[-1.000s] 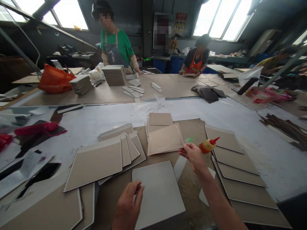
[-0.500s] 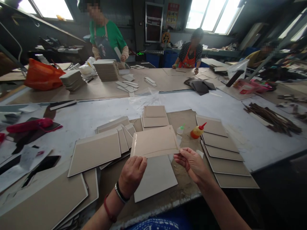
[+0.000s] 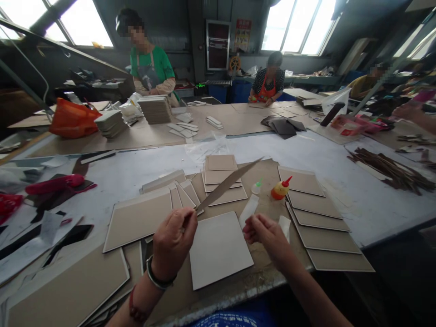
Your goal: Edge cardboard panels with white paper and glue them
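Observation:
My left hand (image 3: 173, 238) is closed on the near corner of a tan card sheet (image 3: 228, 184), which is tilted almost edge-on and points away to the upper right. Below it a grey-white card (image 3: 218, 249) lies flat on the brown board. My right hand (image 3: 267, 234) hovers over the board just right of that card, fingers curled with nothing clearly in them, next to a white paper strip (image 3: 248, 210). A small clear glue bottle with a green tip (image 3: 255, 186) and an orange bottle with a red tip (image 3: 279, 190) lie beyond it.
Fanned tan cards lie to my left (image 3: 138, 220) and in a row at my right (image 3: 315, 211). A small pile (image 3: 221, 170) sits ahead. An orange bag (image 3: 73, 119) and card stacks (image 3: 155, 109) are on the far table, where two people in aprons work.
The tan sheet, held flat by both hands half a second ago, has turned nearly edge-on in my left hand alone. My right hand let go of it and dropped slightly.

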Available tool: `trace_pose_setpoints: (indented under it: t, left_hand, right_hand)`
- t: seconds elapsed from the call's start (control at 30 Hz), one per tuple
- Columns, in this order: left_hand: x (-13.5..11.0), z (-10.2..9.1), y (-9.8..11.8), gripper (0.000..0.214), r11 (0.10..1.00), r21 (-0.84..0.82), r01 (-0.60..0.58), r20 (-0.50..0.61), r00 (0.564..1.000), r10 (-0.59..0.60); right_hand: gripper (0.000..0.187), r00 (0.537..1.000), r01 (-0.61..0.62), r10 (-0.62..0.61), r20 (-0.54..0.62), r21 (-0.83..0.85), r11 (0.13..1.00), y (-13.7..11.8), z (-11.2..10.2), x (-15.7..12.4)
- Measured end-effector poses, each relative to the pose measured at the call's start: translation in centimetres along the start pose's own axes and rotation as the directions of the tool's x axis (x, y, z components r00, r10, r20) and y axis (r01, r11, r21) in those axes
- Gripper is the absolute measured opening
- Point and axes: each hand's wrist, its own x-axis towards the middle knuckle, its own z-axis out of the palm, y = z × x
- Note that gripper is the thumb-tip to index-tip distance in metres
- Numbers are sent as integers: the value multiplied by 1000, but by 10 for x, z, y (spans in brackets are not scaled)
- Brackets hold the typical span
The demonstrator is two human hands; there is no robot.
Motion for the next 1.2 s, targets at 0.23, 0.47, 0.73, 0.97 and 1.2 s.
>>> trace_pose_setpoints:
  t: [0.23, 0.47, 0.73, 0.97, 1.2]
  left_hand:
    - [-35, 15, 30, 14, 688, -333, 645, 130, 754, -644]
    - [-60, 33, 39, 22, 345, -469, 813, 264, 501, -824]
    - [-97, 48, 37, 27, -17, -458, 889, 563, 275, -779]
    - [-154, 24, -8, 42, -3, -288, 958, 388, 114, -914]
    - [-164, 23, -33, 41, 129, -169, 977, 401, 188, -897]
  right_hand:
    - [50, 948, -239, 214, 238, 86, 967, 59, 46, -12]
    - [40, 973, -210, 195, 120, 125, 970, 60, 57, -17]
    - [37, 997, -51, 65, 48, -247, 968, 73, 5, -18]
    - [37, 989, 51, 42, 143, -589, 807, 68, -30, -18]
    - [35, 938, 62, 162, 306, -608, 791, 73, -34, -14]
